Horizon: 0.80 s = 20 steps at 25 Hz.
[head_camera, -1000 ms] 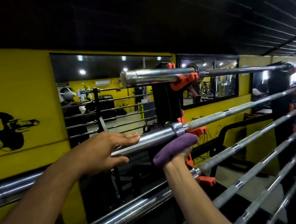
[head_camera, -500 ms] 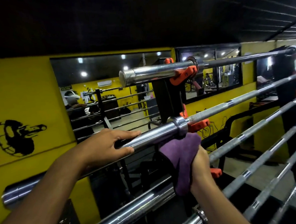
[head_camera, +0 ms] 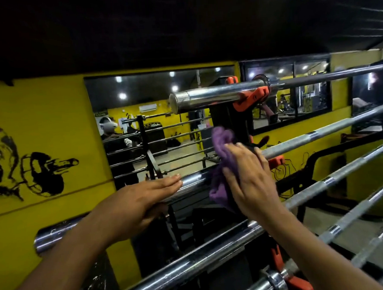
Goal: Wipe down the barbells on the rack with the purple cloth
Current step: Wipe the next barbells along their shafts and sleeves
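Several chrome barbells lie stacked on a black rack point(head_camera: 227, 124) with orange hooks. My left hand point(head_camera: 136, 204) grips the sleeve of the second barbell point(head_camera: 192, 180) from the top, fingers flat along it. My right hand point(head_camera: 249, 181) presses the purple cloth point(head_camera: 225, 156) against that same sleeve by its collar; the cloth drapes over and below the bar, hiding the collar. The top barbell point(head_camera: 208, 98) sits above, its sleeve end pointing left. A lower barbell point(head_camera: 182, 268) runs under my forearms.
A yellow wall point(head_camera: 50, 122) with black artwork and a mirror point(head_camera: 158, 124) stand behind the rack. The mirror reflects a person with a headset. More barbell shafts point(head_camera: 336, 176) fan out to the right. A black frame point(head_camera: 310, 166) sits on the floor beyond.
My right hand has come up from under the bar and now lays the purple cloth over the sleeve at the collar. My left hand stays on the sleeve.
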### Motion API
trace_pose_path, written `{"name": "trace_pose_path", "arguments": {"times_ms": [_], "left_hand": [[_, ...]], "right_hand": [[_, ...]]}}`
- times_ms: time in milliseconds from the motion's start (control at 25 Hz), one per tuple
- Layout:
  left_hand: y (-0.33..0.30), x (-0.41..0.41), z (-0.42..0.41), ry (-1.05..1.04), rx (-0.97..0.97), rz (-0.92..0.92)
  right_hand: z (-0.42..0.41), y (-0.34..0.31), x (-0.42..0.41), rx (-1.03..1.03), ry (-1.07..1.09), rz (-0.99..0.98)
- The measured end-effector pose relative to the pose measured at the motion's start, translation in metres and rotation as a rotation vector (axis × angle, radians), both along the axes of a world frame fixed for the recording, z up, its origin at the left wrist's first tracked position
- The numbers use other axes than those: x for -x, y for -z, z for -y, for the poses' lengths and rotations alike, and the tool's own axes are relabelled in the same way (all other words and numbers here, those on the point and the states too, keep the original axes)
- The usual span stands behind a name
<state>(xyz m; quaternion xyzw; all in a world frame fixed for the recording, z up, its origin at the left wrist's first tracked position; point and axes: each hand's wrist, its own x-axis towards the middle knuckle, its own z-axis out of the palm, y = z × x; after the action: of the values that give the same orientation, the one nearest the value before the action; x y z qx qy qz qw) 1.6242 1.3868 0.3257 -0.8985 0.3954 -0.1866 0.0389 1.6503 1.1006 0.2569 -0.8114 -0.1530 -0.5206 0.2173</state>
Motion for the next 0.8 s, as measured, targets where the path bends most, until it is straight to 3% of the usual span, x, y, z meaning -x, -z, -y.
{"name": "trace_pose_path", "arguments": {"times_ms": [120,200,360,440,520,600,680,720,800], "left_hand": [[0.003,-0.007,-0.002,-0.002,0.062,0.008],[0.005,-0.007,0.0,0.007,0.058,0.039],[0.006,-0.009,0.001,0.008,0.03,0.068],[0.004,-0.012,-0.001,0.032,0.041,0.063],[0.003,-0.015,-0.004,0.051,0.053,0.048],[0.002,-0.016,-0.004,0.058,0.06,0.034],[0.001,-0.016,-0.005,0.063,0.08,0.042],[0.002,-0.015,-0.004,0.06,0.079,0.046],[0.005,-0.014,-0.003,0.063,0.074,0.067]], "right_hand": [[-0.009,-0.034,-0.021,0.323,0.224,-0.133],[-0.011,-0.061,-0.026,0.438,0.253,-0.275],[-0.032,-0.12,-0.054,0.662,0.144,-0.873],[-0.045,-0.131,-0.064,0.607,0.05,-1.049],[-0.047,-0.121,-0.061,0.482,0.067,-0.935],[-0.044,-0.083,-0.045,0.247,0.103,-0.521],[-0.042,-0.031,-0.02,0.004,-0.047,-0.061],[-0.039,-0.006,-0.015,-0.031,-0.103,0.066],[-0.029,0.011,-0.017,0.026,-0.122,0.123]]}}
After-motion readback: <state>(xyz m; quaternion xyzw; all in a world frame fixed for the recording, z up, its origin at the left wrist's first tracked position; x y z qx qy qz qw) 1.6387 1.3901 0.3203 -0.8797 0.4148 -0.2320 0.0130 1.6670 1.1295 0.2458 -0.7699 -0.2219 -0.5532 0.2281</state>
